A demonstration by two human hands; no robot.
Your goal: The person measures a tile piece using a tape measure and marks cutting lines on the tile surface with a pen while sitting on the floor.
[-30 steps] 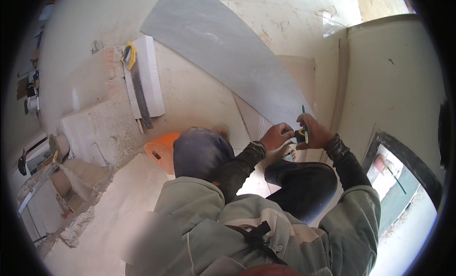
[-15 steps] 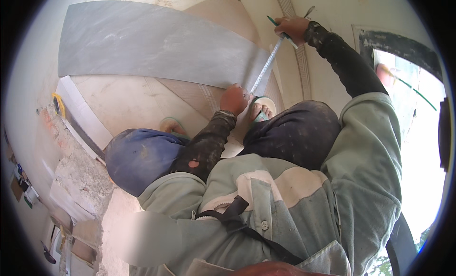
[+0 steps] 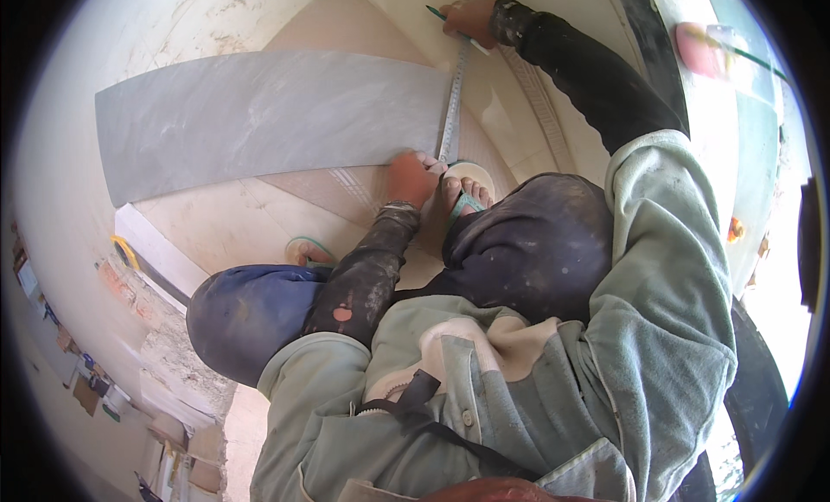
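A long grey tile [image 3: 277,113] lies before me on the floor. Along its right end runs a thin silver measuring tape [image 3: 452,108] with graduated marks. My left hand [image 3: 411,179] pinches the tape's near end at the tile's near right corner. Beyond the far right corner, my right hand [image 3: 471,22] is closed around the tape's other end and a slim green pen [image 3: 436,12], whose tip sticks out to the left. Part of the tape is hidden under the right fingers.
My sandalled right foot [image 3: 467,195] is close to the tile corner. Patterned beige tiles [image 3: 328,186] lie underneath. A yellow-handled tool [image 3: 126,253] leans at the left by broken masonry [image 3: 177,329]. A bright opening [image 3: 718,156] with a dark frame is on the right.
The view has shifted, so the tile appears lower and my right hand higher and further left. The tape now stands more upright in the picture, along the tile's right end. Both hands keep their hold.
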